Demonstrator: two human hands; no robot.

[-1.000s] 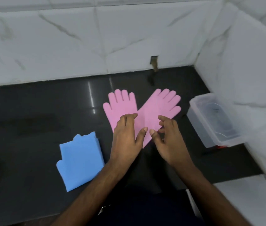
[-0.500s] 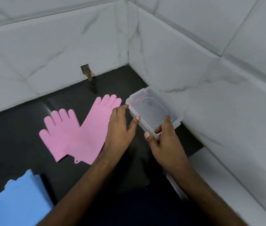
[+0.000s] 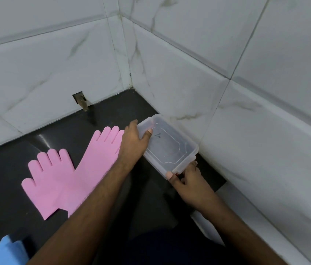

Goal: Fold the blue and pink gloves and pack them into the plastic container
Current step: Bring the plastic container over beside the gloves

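Both hands are on the clear plastic container (image 3: 167,145), which sits on the dark worktop (image 3: 3,188) at the right, close against the tiled wall (image 3: 217,121) and near the corner. The left hand (image 3: 133,142) grips its far left corner, thumb hooked over the rim into the inside and the other fingers curled round the outer wall; the right hand (image 3: 189,178) pinches the near corner, thumb on the rim beside the clasp and fingers tucked under the edge. The container looks empty and has no lid on it. The pink gloves (image 3: 70,175) lie flat and unfolded to its left, overlapping at the cuffs with fingers spread toward the far wall, the right one partly hidden by the left forearm. The blue gloves (image 3: 2,251) show only as a folded corner at the near left edge, well apart from the container. In my judgement the container is about to be drawn toward the gloves, and the risks come from that move. The thin, light plastic held by two corners could twist or slip from the grip, and it could scrape the wall if it is lifted crookedly. If it is swung left low over the worktop, it or the left forearm could drag across the pink gloves and bunch them, spoiling a clean fold. Nothing is packed yet, and the pink pair is not yet folded.
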